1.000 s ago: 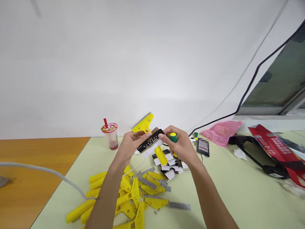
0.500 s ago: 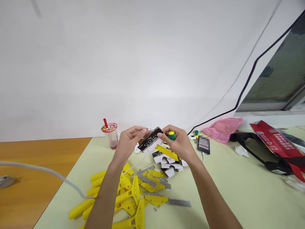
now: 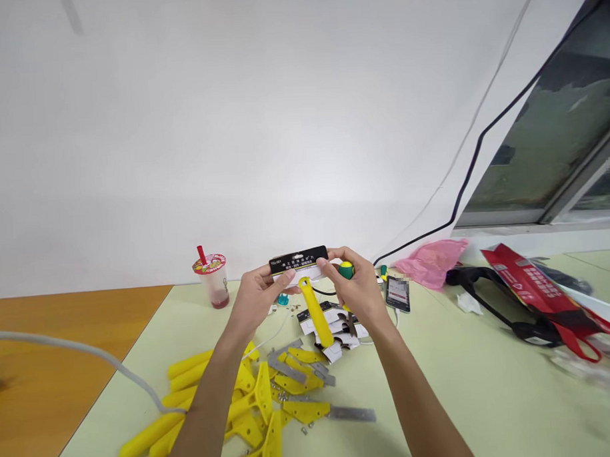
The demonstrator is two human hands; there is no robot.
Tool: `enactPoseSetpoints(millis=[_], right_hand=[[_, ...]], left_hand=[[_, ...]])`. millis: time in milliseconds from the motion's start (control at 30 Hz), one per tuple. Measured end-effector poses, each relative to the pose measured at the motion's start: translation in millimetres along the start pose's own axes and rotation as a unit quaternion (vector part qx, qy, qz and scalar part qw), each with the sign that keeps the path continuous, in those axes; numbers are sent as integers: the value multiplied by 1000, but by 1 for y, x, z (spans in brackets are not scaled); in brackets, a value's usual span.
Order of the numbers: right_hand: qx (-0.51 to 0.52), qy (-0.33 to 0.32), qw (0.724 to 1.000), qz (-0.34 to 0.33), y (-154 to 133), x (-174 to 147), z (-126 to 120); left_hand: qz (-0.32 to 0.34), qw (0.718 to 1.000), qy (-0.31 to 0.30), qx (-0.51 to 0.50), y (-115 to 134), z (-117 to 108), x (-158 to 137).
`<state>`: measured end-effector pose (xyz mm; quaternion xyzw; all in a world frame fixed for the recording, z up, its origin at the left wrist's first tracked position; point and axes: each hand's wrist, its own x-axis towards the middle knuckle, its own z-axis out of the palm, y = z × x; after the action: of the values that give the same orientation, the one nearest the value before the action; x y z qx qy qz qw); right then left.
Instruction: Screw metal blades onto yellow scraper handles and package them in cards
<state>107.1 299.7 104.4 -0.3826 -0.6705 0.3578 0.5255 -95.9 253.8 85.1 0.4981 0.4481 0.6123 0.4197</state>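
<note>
In front of me both hands hold a black-and-white printed packaging card (image 3: 300, 256), its black strip on top. My left hand (image 3: 257, 293) pinches its left end, thumb on the near face. My right hand (image 3: 360, 286) pinches the right end and also keeps a screwdriver (image 3: 346, 270) with a green-and-yellow handle in its palm. Below the card, a yellow plastic handle (image 3: 318, 316) slants down, with a hole at its top end; how it joins the card I cannot tell. More folded cards (image 3: 338, 324) lie beneath it on the table.
Yellow scraper handles (image 3: 190, 379) pile up at lower left, beside yellow blade holders (image 3: 306, 410), metal blades and loose screws. A drink cup (image 3: 214, 285) stands at back left. Rightward lie a phone (image 3: 398, 293), a pink bag (image 3: 431, 261) and a red bag (image 3: 532, 290).
The card has turned from slanted to nearly level and faces me more squarely. The yellow handle has swung from lying sideways to pointing down. The view has shifted slightly right.
</note>
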Motion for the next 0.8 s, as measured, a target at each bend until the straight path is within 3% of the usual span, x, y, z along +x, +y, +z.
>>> enactPoseSetpoints(millis=[100,267,367,533,667,800], right_hand=[[-68,-28,997,-8,5,1,-3],[-80,-275,958,13,8,-1,4],[-12,-358,933,9,2,-6,14],[45,-395,916,56,-7,-12,19],[86,-413,902,88,-12,-14,16],[65,-359,929,61,-13,-15,16]], left_hand=[[30,997,61,-25,6,0,-1],[77,988,121,-61,15,-2,-4],[90,987,125,-54,14,-3,-5],[92,989,110,-40,12,-5,-4],[67,988,81,-113,12,-2,-3],[10,965,31,-260,3,6,0]])
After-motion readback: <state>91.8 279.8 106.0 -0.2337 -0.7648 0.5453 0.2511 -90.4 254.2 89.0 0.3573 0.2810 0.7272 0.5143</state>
